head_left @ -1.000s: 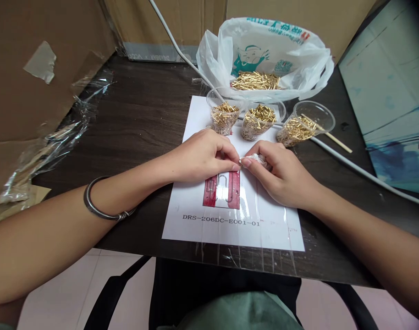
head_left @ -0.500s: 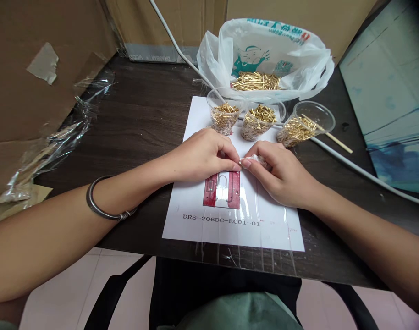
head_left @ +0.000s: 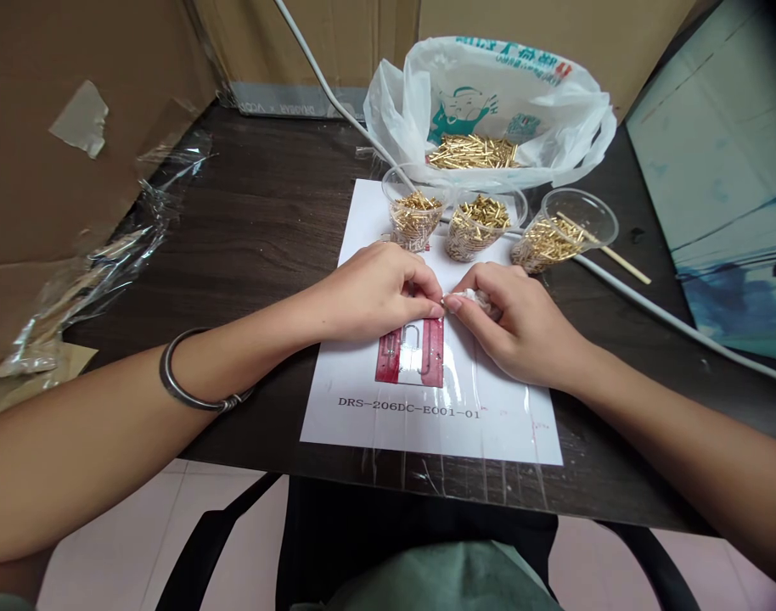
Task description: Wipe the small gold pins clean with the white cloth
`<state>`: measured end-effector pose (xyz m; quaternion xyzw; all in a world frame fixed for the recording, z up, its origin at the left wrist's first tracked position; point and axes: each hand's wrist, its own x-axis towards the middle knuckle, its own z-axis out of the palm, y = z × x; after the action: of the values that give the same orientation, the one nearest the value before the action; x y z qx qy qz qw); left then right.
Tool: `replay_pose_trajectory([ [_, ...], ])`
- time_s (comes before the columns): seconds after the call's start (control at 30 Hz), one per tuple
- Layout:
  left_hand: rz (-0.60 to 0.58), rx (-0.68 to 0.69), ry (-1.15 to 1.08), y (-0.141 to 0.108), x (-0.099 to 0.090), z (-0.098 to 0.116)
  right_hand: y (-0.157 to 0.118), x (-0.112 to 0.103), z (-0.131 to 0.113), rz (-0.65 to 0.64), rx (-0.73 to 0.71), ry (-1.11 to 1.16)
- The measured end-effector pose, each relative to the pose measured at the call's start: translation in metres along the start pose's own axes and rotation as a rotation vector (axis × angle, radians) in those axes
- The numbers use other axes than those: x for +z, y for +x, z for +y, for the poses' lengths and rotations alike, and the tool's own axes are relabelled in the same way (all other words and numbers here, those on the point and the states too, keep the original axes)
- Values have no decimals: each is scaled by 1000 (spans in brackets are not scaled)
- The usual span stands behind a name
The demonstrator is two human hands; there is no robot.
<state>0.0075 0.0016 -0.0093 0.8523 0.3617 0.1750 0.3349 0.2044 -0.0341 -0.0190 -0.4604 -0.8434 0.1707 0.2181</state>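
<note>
My right hand [head_left: 519, 327] is closed on a crumpled white tissue [head_left: 480, 299], pinched between thumb and forefinger. My left hand [head_left: 388, 288] meets it fingertip to fingertip; its thumb and forefinger pinch something too small to make out. Both hands are over a printed white sheet [head_left: 343, 356] showing a red-and-white picture [head_left: 410, 361], whose upper part my left hand covers. Just beyond my hands stand three clear plastic cups, a left cup [head_left: 415, 222], a middle cup [head_left: 477, 227] and a tilted right cup [head_left: 557, 238], each holding small gold-coloured pins.
Behind the cups, an open white plastic bag [head_left: 528, 110] contains more gold-coloured pins [head_left: 474, 153]. A pale stick [head_left: 623, 263] leans out of the right cup. A white cable [head_left: 694, 324] crosses the dark table [head_left: 267, 221]. Cardboard [head_left: 95, 51] walls the left side.
Both hands stay almost where they were, fingertips together. Apart from a very slight shift of the whole view, I see no difference.
</note>
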Motion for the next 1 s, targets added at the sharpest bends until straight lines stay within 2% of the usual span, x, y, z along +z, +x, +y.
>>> replay_pose_trajectory([
  [0.57,9,-3,-6,-3,0,0,-4,4,-15,53,84,-84],
  [0.77,23,16,-6,-4,1,-1,-6,7,-15,84,65,-108],
  [1.0,4,47,-8,-3,-1,-3,-3,3,-16,41,146,-1],
])
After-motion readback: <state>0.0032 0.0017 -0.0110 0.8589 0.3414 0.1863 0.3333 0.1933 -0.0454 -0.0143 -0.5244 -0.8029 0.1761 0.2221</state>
